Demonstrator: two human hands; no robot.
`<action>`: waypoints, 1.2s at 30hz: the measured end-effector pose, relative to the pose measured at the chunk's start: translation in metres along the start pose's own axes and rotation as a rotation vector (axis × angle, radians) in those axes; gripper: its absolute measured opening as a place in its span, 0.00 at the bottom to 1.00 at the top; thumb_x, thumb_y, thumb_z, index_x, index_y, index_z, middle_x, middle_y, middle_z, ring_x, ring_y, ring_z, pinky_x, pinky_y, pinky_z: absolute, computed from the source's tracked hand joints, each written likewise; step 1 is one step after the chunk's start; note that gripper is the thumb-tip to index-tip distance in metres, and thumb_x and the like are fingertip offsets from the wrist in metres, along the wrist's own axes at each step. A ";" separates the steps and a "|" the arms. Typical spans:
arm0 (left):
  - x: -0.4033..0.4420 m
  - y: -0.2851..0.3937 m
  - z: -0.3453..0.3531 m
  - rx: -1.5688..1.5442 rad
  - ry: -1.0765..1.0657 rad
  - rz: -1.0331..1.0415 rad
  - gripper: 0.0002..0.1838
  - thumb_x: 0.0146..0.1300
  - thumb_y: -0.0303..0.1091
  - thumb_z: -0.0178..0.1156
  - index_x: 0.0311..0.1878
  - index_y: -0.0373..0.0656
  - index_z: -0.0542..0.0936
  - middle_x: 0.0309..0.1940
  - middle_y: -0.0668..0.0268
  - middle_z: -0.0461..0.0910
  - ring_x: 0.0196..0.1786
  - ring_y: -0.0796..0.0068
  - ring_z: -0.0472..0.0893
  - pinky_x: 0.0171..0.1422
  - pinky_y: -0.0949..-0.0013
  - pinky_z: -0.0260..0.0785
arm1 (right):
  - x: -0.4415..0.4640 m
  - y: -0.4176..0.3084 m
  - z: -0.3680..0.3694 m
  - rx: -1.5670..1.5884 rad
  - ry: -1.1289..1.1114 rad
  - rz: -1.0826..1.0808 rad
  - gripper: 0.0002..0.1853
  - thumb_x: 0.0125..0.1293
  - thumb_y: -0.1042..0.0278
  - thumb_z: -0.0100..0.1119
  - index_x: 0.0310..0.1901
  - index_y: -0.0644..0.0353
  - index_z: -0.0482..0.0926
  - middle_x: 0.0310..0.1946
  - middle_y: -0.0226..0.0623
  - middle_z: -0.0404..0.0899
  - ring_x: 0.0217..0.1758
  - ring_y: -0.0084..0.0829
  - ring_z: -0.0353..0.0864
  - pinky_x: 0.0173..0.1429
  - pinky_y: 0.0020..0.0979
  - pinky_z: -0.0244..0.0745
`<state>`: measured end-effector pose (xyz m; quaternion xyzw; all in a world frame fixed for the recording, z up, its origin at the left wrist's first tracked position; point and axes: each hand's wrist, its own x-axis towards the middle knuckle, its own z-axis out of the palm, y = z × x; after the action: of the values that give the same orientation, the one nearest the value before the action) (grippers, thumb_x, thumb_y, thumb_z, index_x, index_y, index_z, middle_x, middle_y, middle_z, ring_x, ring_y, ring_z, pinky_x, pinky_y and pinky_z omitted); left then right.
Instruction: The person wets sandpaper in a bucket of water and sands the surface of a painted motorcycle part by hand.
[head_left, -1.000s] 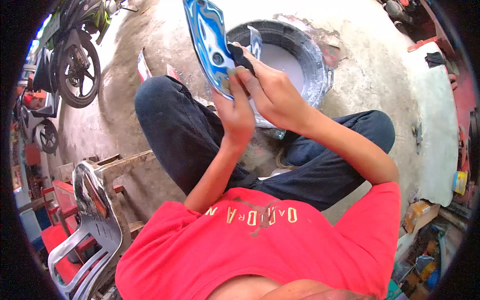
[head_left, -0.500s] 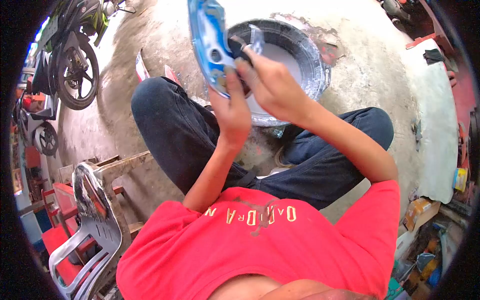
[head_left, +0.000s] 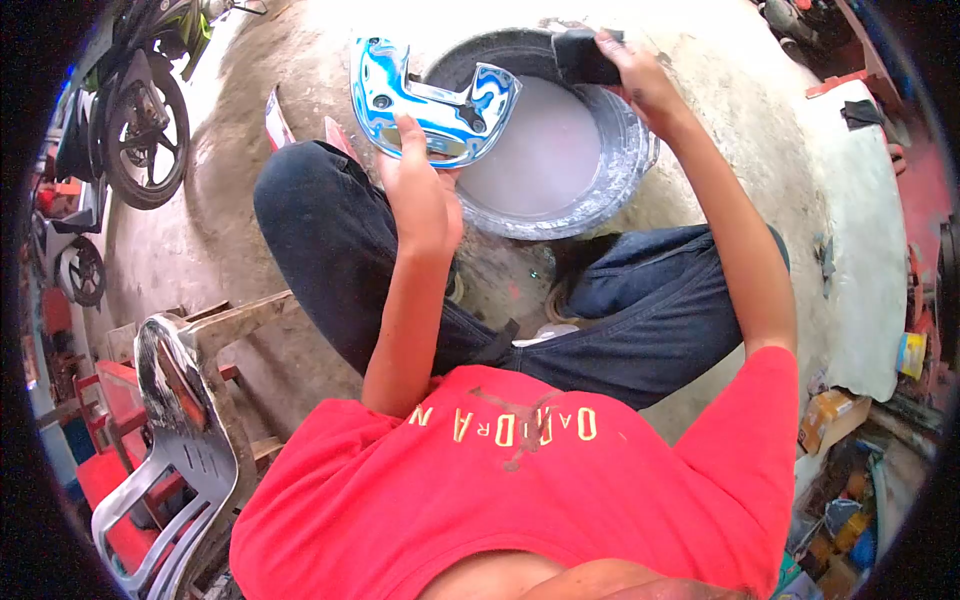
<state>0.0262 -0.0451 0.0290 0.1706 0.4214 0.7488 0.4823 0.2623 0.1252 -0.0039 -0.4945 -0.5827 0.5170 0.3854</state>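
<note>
My left hand (head_left: 422, 195) grips the curved panel (head_left: 415, 108); right hand (head_left: 650, 88) pinches a black pad (head_left: 585, 58). Panel's glossy, blue-and-white.

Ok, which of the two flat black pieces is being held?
The black pad by the basin, in the right hand's grip; the other black piece lies on the pale surface at far right.

The glossy, curved blue panel (head_left: 430, 113) and black pad (head_left: 586, 58) are apart.

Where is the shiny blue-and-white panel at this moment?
In the head view, the panel is upper left of centre, held in the person's left hand, partly in front of the round tub's left side.
</note>
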 end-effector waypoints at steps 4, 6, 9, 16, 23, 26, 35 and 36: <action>0.000 0.001 -0.002 0.007 -0.039 -0.038 0.21 0.79 0.40 0.49 0.68 0.42 0.63 0.61 0.57 0.73 0.59 0.63 0.79 0.59 0.53 0.77 | 0.030 0.063 0.001 -0.392 -0.098 0.014 0.27 0.71 0.44 0.54 0.48 0.65 0.84 0.40 0.46 0.85 0.41 0.35 0.83 0.47 0.36 0.77; 0.001 0.001 -0.004 0.007 -0.047 -0.054 0.21 0.79 0.40 0.49 0.68 0.42 0.63 0.61 0.57 0.73 0.59 0.63 0.79 0.59 0.52 0.77 | 0.034 0.093 0.011 -0.733 -0.043 0.024 0.29 0.71 0.44 0.51 0.44 0.69 0.84 0.41 0.58 0.84 0.47 0.50 0.84 0.53 0.43 0.77; 0.007 -0.005 -0.010 -0.024 -0.063 -0.078 0.22 0.79 0.41 0.49 0.69 0.42 0.63 0.60 0.57 0.73 0.60 0.62 0.78 0.59 0.51 0.77 | 0.032 0.161 0.038 -0.930 -0.035 0.131 0.28 0.73 0.47 0.46 0.45 0.69 0.84 0.46 0.66 0.80 0.56 0.62 0.79 0.63 0.51 0.73; 0.021 -0.014 -0.023 -0.084 -0.079 -0.114 0.23 0.79 0.39 0.49 0.71 0.42 0.62 0.61 0.57 0.73 0.61 0.60 0.77 0.61 0.48 0.75 | -0.014 0.264 0.104 -0.942 -0.377 0.233 0.23 0.75 0.53 0.45 0.53 0.65 0.82 0.50 0.60 0.81 0.55 0.58 0.81 0.62 0.53 0.74; 0.023 -0.017 -0.020 -0.120 -0.060 -0.143 0.19 0.80 0.37 0.47 0.67 0.38 0.66 0.61 0.55 0.76 0.62 0.60 0.78 0.65 0.46 0.72 | 0.012 0.293 0.112 -0.755 -0.457 0.211 0.24 0.76 0.51 0.44 0.48 0.66 0.83 0.44 0.62 0.82 0.48 0.59 0.83 0.54 0.51 0.76; 0.023 -0.018 -0.020 -0.131 -0.055 -0.140 0.19 0.80 0.38 0.45 0.67 0.38 0.66 0.62 0.55 0.75 0.62 0.58 0.78 0.66 0.45 0.72 | 0.048 0.224 0.084 -0.593 -0.173 0.218 0.34 0.72 0.44 0.43 0.48 0.77 0.80 0.47 0.70 0.80 0.56 0.59 0.81 0.61 0.47 0.74; 0.027 -0.021 -0.029 -0.232 -0.107 -0.175 0.18 0.80 0.35 0.44 0.66 0.38 0.65 0.60 0.54 0.74 0.61 0.57 0.78 0.63 0.44 0.75 | 0.013 -0.016 0.064 -0.962 -0.203 -0.532 0.20 0.75 0.58 0.49 0.55 0.66 0.80 0.54 0.57 0.80 0.51 0.56 0.83 0.58 0.50 0.76; 0.025 -0.020 -0.026 -0.217 -0.089 -0.171 0.17 0.80 0.35 0.44 0.66 0.38 0.65 0.59 0.54 0.75 0.61 0.57 0.78 0.62 0.44 0.75 | -0.011 -0.022 0.073 -0.906 -0.288 -0.521 0.19 0.75 0.61 0.50 0.57 0.65 0.78 0.53 0.55 0.81 0.52 0.55 0.83 0.58 0.49 0.76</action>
<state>0.0087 -0.0314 -0.0058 0.1140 0.3291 0.7380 0.5780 0.1904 0.0988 0.0058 -0.3744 -0.8975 0.1638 0.1655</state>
